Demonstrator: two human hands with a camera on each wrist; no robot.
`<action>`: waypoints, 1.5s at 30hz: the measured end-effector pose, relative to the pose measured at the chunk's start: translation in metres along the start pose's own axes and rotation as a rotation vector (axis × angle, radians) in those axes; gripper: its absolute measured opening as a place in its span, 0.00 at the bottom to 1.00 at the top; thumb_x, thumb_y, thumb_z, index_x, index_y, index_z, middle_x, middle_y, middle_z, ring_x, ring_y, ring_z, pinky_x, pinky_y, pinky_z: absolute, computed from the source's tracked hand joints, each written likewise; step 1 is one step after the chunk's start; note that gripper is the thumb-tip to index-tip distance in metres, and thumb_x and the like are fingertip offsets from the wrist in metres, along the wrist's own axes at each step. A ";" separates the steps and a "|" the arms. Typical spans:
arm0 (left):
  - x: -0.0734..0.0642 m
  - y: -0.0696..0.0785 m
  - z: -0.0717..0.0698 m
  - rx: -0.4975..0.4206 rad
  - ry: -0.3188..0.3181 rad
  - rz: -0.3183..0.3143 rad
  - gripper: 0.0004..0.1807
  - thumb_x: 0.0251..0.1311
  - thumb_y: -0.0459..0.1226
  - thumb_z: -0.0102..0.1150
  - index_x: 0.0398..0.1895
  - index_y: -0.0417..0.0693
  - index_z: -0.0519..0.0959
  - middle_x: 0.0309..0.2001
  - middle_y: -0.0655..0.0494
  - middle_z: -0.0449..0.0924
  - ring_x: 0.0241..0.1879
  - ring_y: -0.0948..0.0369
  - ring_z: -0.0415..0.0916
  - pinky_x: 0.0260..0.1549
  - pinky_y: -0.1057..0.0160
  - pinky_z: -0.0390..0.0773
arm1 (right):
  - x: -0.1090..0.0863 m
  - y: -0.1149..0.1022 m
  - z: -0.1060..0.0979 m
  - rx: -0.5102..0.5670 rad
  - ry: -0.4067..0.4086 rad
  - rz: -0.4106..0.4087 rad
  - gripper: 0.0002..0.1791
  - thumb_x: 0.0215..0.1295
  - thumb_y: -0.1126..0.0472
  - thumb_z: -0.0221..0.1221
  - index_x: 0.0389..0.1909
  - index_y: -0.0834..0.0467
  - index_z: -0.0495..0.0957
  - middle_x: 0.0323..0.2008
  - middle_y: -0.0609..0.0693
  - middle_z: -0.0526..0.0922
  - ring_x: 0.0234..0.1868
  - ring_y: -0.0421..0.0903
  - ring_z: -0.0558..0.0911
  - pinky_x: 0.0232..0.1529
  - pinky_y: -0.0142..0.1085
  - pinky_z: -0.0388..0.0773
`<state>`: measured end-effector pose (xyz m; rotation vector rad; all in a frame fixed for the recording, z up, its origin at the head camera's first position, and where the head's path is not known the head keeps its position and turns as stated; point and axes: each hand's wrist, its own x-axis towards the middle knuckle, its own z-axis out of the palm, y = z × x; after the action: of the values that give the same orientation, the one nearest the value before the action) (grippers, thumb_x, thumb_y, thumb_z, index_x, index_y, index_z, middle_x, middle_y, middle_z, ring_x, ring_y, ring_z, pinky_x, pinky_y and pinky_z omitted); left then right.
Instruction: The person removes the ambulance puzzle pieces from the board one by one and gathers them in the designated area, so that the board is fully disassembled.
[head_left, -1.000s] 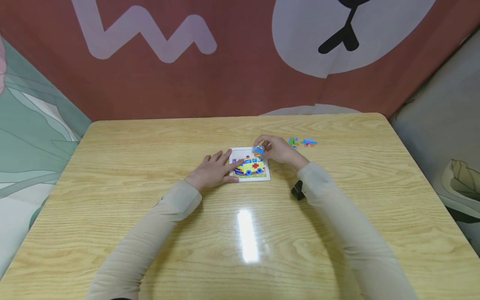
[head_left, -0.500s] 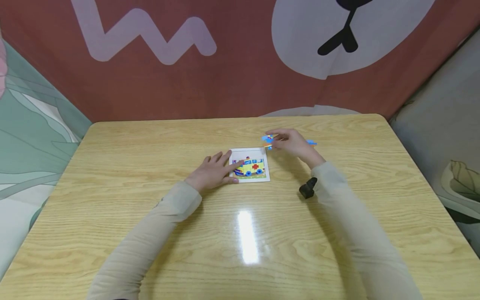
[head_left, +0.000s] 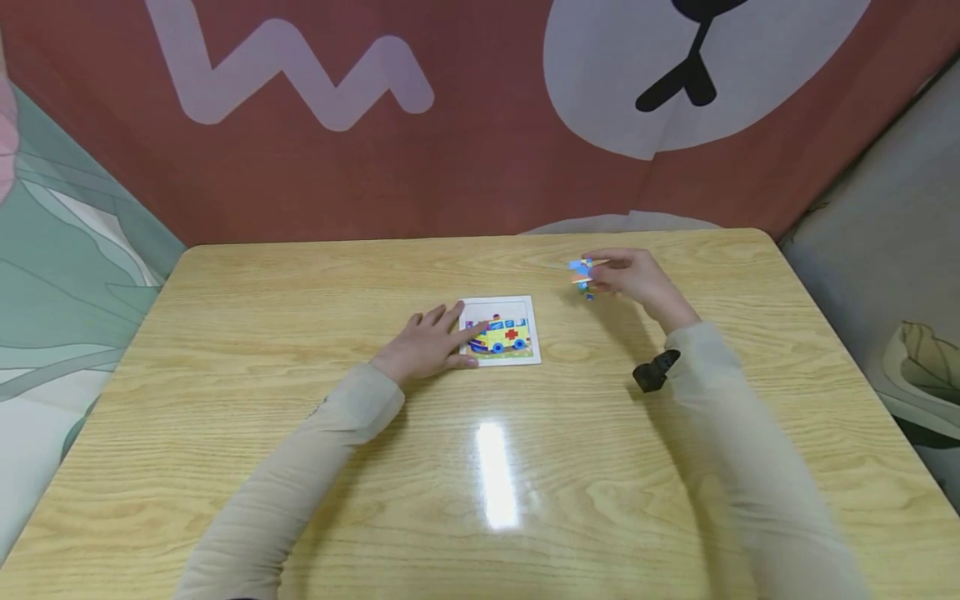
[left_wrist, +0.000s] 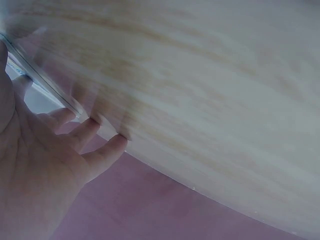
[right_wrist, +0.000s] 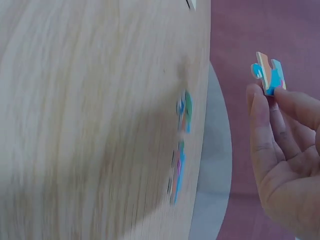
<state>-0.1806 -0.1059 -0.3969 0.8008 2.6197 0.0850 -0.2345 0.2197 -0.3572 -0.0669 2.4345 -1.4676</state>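
My left hand (head_left: 427, 343) lies with fingers spread on the left side of a white-framed jigsaw puzzle (head_left: 498, 331), its fingertips touching the frame and the picture. A yellow ambulance fills the lower part of the picture; the upper part is plain white. Above the table, to the right of the frame, my right hand (head_left: 633, 279) pinches a blue and orange puzzle piece (right_wrist: 270, 75) between thumb and fingers. Two loose puzzle pieces, one partly green (right_wrist: 185, 111) and one blue and pink (right_wrist: 177, 172), lie on the table below that hand.
The wooden table (head_left: 300, 283) reaches back to a red wall covering (head_left: 480, 183) with white shapes. A black device (head_left: 655, 371) sits at my right wrist. A bright light reflection shows on the table in front of the puzzle.
My right hand has carried the puzzle piece away from the frame's upper right corner, rightward to over the loose pieces. My left hand has stayed on the frame.
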 end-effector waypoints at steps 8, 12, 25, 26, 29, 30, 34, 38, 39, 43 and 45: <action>0.000 -0.001 0.001 0.006 0.005 0.004 0.36 0.67 0.62 0.37 0.76 0.69 0.45 0.78 0.45 0.35 0.76 0.42 0.41 0.71 0.38 0.48 | -0.006 0.015 -0.026 0.022 0.061 0.047 0.28 0.70 0.52 0.54 0.67 0.60 0.66 0.37 0.30 0.78 0.37 0.26 0.82 0.57 0.38 0.77; 0.001 -0.001 0.002 0.003 0.009 0.003 0.36 0.67 0.62 0.37 0.76 0.70 0.45 0.78 0.45 0.35 0.76 0.42 0.41 0.71 0.38 0.48 | -0.008 0.022 -0.033 0.036 0.086 0.043 0.28 0.70 0.55 0.53 0.67 0.64 0.65 0.36 0.30 0.77 0.36 0.24 0.81 0.54 0.31 0.79; 0.001 -0.001 0.001 -0.008 -0.002 -0.005 0.36 0.66 0.63 0.37 0.76 0.71 0.44 0.78 0.46 0.34 0.76 0.43 0.39 0.71 0.38 0.47 | -0.007 0.048 -0.048 0.073 0.166 0.062 0.27 0.69 0.63 0.54 0.65 0.72 0.64 0.32 0.32 0.76 0.30 0.25 0.80 0.41 0.23 0.80; 0.001 -0.001 0.001 -0.008 -0.001 -0.004 0.36 0.66 0.63 0.37 0.76 0.71 0.44 0.78 0.46 0.34 0.76 0.43 0.39 0.71 0.38 0.47 | -0.007 0.049 -0.049 0.069 0.171 0.062 0.27 0.69 0.64 0.54 0.64 0.72 0.64 0.32 0.32 0.76 0.29 0.25 0.80 0.41 0.23 0.80; 0.001 0.000 0.001 -0.008 0.000 -0.006 0.36 0.66 0.63 0.37 0.76 0.71 0.44 0.78 0.46 0.34 0.76 0.43 0.39 0.71 0.38 0.47 | -0.007 0.053 -0.052 0.051 0.173 0.073 0.26 0.69 0.64 0.53 0.65 0.72 0.65 0.32 0.32 0.75 0.29 0.25 0.79 0.40 0.22 0.80; 0.001 0.000 0.001 -0.008 0.001 -0.006 0.36 0.66 0.63 0.37 0.76 0.71 0.44 0.78 0.46 0.34 0.76 0.43 0.39 0.71 0.38 0.47 | -0.007 0.055 -0.053 0.045 0.168 0.084 0.26 0.69 0.64 0.52 0.65 0.72 0.64 0.32 0.31 0.75 0.29 0.24 0.79 0.40 0.22 0.80; 0.000 0.000 0.001 -0.010 0.005 -0.005 0.36 0.66 0.63 0.38 0.76 0.71 0.45 0.78 0.46 0.34 0.76 0.42 0.39 0.71 0.38 0.47 | -0.007 0.061 -0.057 0.031 0.140 0.116 0.27 0.70 0.63 0.51 0.66 0.71 0.62 0.29 0.27 0.75 0.30 0.22 0.78 0.38 0.19 0.78; 0.000 0.000 0.001 -0.013 0.004 -0.006 0.36 0.66 0.63 0.37 0.76 0.71 0.44 0.78 0.46 0.34 0.76 0.43 0.39 0.71 0.38 0.47 | -0.007 0.064 -0.059 0.052 0.118 0.136 0.27 0.71 0.65 0.50 0.68 0.71 0.60 0.27 0.24 0.74 0.30 0.21 0.77 0.40 0.18 0.78; 0.000 0.000 0.001 -0.011 0.005 -0.005 0.36 0.66 0.63 0.37 0.76 0.71 0.44 0.78 0.46 0.34 0.76 0.43 0.39 0.71 0.38 0.47 | -0.008 0.064 -0.060 0.048 0.116 0.142 0.27 0.71 0.65 0.49 0.68 0.71 0.60 0.27 0.24 0.73 0.30 0.20 0.77 0.40 0.18 0.78; -0.001 0.000 0.000 0.006 0.002 -0.002 0.36 0.67 0.62 0.36 0.76 0.72 0.43 0.78 0.47 0.34 0.76 0.42 0.40 0.71 0.38 0.48 | -0.008 0.064 -0.060 0.041 0.109 0.168 0.27 0.72 0.64 0.49 0.68 0.70 0.60 0.28 0.25 0.74 0.30 0.21 0.77 0.40 0.19 0.78; -0.001 0.000 0.000 0.018 0.004 0.003 0.36 0.67 0.62 0.36 0.76 0.71 0.43 0.78 0.47 0.34 0.76 0.42 0.41 0.71 0.37 0.49 | -0.008 0.064 -0.060 0.040 0.106 0.172 0.27 0.72 0.64 0.49 0.68 0.70 0.60 0.28 0.26 0.74 0.30 0.22 0.78 0.40 0.20 0.79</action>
<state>-0.1799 -0.1063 -0.3967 0.8117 2.6263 0.0647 -0.2361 0.3033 -0.3846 0.2285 2.4226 -1.4761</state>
